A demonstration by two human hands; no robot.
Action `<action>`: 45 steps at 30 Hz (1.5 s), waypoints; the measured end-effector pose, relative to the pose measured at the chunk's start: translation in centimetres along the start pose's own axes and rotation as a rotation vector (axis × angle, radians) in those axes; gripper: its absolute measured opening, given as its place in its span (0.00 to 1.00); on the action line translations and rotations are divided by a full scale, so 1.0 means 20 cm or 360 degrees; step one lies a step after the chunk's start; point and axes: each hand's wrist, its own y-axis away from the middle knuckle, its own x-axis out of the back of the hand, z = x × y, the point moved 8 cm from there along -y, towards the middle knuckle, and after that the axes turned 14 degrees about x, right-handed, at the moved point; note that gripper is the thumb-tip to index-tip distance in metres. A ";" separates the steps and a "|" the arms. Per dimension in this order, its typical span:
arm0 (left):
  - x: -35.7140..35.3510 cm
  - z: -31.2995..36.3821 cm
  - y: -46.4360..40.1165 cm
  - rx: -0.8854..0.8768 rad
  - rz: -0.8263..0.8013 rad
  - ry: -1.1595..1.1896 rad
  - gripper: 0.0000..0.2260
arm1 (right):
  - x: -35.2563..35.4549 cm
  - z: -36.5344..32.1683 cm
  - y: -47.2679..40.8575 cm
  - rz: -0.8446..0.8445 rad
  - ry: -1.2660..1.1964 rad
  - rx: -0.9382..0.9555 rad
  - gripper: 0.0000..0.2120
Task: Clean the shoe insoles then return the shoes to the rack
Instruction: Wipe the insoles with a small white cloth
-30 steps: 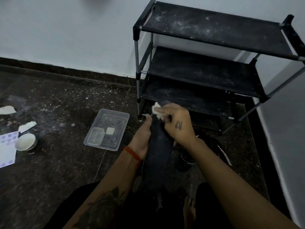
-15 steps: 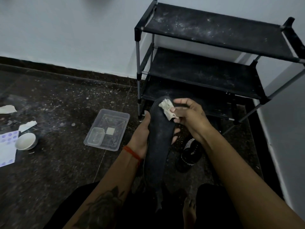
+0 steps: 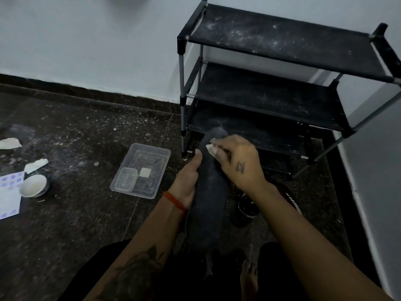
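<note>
Though white lettering shows on black shoe (image 3: 246, 210) on floor, too small to read. Insole (image 3: 209, 192) dark grey, long, flat, dusty; long axis runs away from person, toe end toward rack (image 3: 282, 83), heel end at lap. Left hand (image 3: 188, 181) grips insole's left edge, thumb on top. Right hand (image 3: 236, 159) clamped on white wipe (image 3: 210, 148), pressing it on toe end. Clear plastic tray (image 3: 141, 170) on floor nearby at left.
</note>
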 end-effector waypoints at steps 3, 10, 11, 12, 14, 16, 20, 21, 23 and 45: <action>0.01 -0.01 -0.01 0.0008 -0.0043 0.0078 0.23 | -0.08 0.03 0.02 -0.0212 -0.0075 -0.0052 0.19; 0.05 0.00 -0.02 0.0001 0.0028 0.0064 0.23 | -0.08 -0.04 0.02 -0.0149 -0.0376 0.0170 0.09; 0.06 0.00 -0.02 0.0002 0.0065 0.0043 0.23 | -0.07 -0.02 0.02 -0.0147 -0.0372 0.0126 0.10; 0.07 0.00 -0.02 -0.0002 0.0102 0.0021 0.23 | -0.06 0.01 0.01 -0.0114 -0.0344 0.0067 0.11; 0.08 -0.01 -0.02 -0.0021 0.0160 -0.0004 0.22 | -0.02 0.08 0.02 0.0012 -0.0217 -0.0090 0.13; 0.07 -0.01 -0.02 -0.0023 0.0159 0.0015 0.21 | 0.00 0.13 0.02 0.0105 -0.0093 -0.0240 0.17; 0.05 0.00 -0.01 0.0007 0.0060 0.0026 0.19 | -0.03 0.05 0.01 0.0118 -0.0200 -0.0149 0.17; 0.05 0.01 0.00 -0.0005 0.0024 0.0038 0.20 | -0.05 0.00 0.00 0.0082 -0.0252 -0.0046 0.16; 0.04 0.02 -0.01 -0.0054 -0.0047 0.0094 0.24 | -0.09 -0.08 0.01 -0.0052 -0.0326 0.0145 0.15; 0.10 0.01 -0.03 -0.0028 0.0215 -0.0227 0.23 | -0.05 -0.02 -0.01 -0.0169 -0.0446 0.0113 0.13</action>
